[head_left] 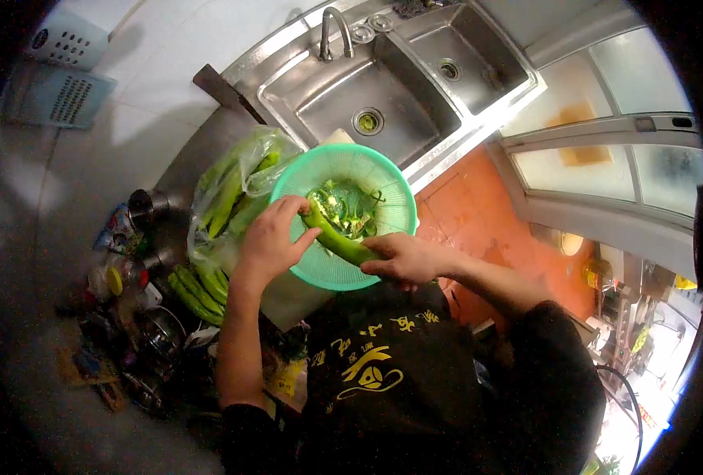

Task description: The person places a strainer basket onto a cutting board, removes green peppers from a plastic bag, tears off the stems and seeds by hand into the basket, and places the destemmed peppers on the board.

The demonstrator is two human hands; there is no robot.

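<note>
Left hand: fingers pinched on one end of green pepper. Right hand: fingers curled round the other. Best kept over basket, grip gentle.

A dull grey, flat countertop carries a clear, crumpled plastic bag holding long, glossy green peppers.

Yellow characters and a yellow emblem stand on the front of the black garment, too small and blurred to be read with certainty
</note>
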